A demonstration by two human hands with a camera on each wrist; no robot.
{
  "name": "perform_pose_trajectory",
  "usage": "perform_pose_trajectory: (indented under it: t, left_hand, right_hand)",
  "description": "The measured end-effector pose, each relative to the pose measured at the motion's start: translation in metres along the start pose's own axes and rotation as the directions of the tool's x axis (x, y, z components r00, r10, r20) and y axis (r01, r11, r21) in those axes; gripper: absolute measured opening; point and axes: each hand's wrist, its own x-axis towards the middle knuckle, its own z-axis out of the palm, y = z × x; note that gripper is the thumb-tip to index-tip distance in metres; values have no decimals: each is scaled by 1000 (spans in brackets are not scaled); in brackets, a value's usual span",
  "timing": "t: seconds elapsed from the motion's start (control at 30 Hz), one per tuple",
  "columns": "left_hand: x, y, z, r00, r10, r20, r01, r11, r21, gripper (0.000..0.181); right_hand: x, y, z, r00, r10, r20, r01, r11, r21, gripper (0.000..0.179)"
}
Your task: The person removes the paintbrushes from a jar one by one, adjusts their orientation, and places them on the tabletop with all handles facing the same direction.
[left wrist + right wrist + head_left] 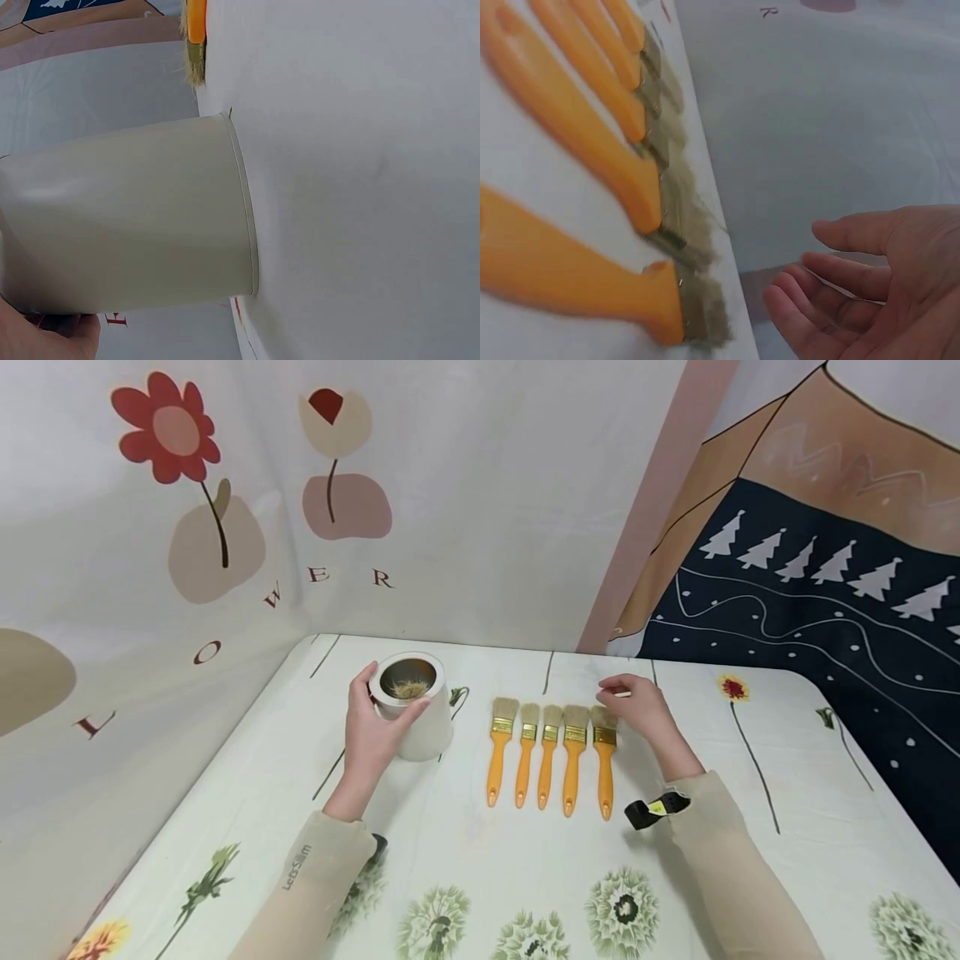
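My left hand (pixel 371 727) grips a white cylindrical holder (pixel 426 739) near its rim, fingers on the far side and thumb across the front. Down inside the holder, tan bristles (pixel 408 689) show. In the left wrist view, the side of the holder (pixel 135 217) fills the left half, its base at the table. Several orange-handled paintbrushes lie in a row to the right, bristles pointing away. Over the bristles of the rightmost paintbrush (pixel 604 768), my right hand (pixel 641 706) hovers with loosely bent fingers. The right wrist view shows this hand (pixel 870 292) holding nothing.
A white flower-print cloth (pixel 465 868) covers the table. Behind it hangs a pale curtain (pixel 480 552) with printed flowers and letters. A dark printed fabric (pixel 810 610) with trees hangs at the right. A black wrist strap (pixel 656 810) sits on my right sleeve.
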Motion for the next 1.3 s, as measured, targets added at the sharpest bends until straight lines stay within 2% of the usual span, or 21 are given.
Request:
perform_pose_trajectory:
  t: [0.33,0.6,1.0,1.3]
  left_hand:
    - [0,0,1,1000,0,6,0,1000,5,98]
    - [1,1,0,1000,-1,7,0,1000,12,98]
    - [1,0,-1,1000,11,3,-11,1000,16,99]
    - [0,1,-1,1000,14,2,-14,1000,23,98]
  right_hand:
    - [2,-31,16,994,-112,-15,113,990,81,37]
    - [-5,-63,32,982,-189,-25,191,975,113,34]
    - [-15,-101,56,961,-276,4,271,944,186,34]
    - [-20,-120,74,952,-303,28,291,933,214,32]
